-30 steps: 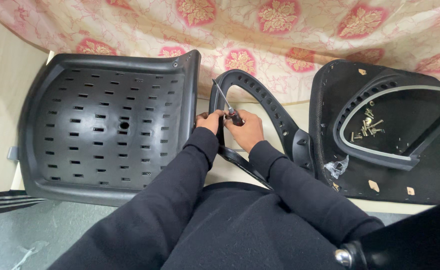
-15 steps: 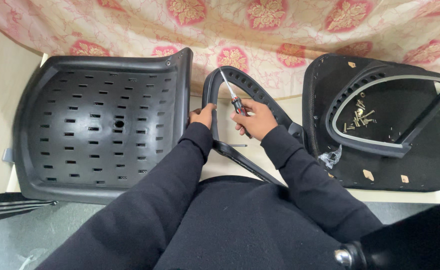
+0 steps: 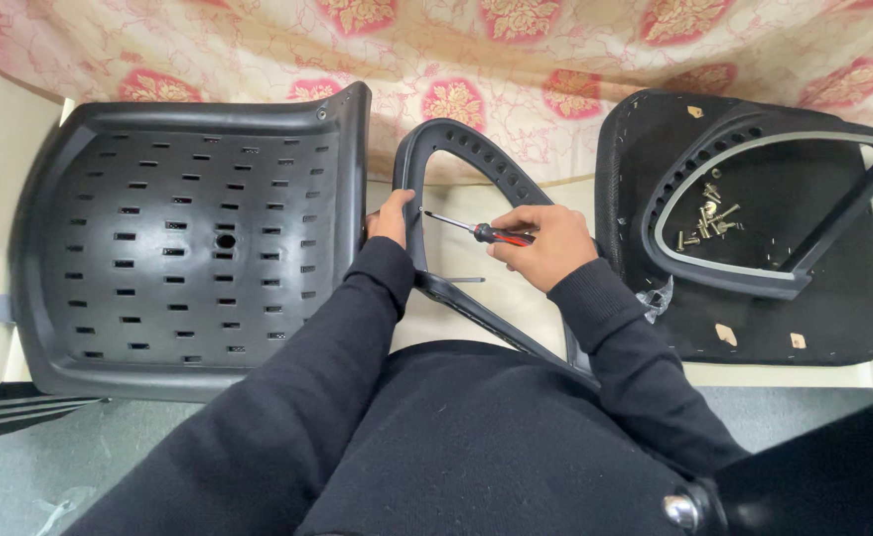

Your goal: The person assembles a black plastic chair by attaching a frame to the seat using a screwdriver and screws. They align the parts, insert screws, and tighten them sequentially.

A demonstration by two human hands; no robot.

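Observation:
My left hand [image 3: 391,217] grips the left side of a black plastic chair armrest [image 3: 461,149], a curved loop with small holes that stands between my arms. My right hand [image 3: 547,243] holds a screwdriver [image 3: 481,232] with a red and black handle; its metal tip points left towards the armrest next to my left hand. A slotted black chair back shell [image 3: 188,238] lies to the left, its edge touching the armrest. Both arms wear black sleeves.
At the right lies a black seat pad [image 3: 813,318] with a second armrest [image 3: 764,213] on it and several loose screws [image 3: 709,220] inside that loop. A floral cloth [image 3: 456,50] hangs behind. Grey floor shows at the bottom left.
My right hand has drawn back to the right and lowered the screwdriver from steep to nearly level. My left hand stays on the armrest. The view has shifted slightly.

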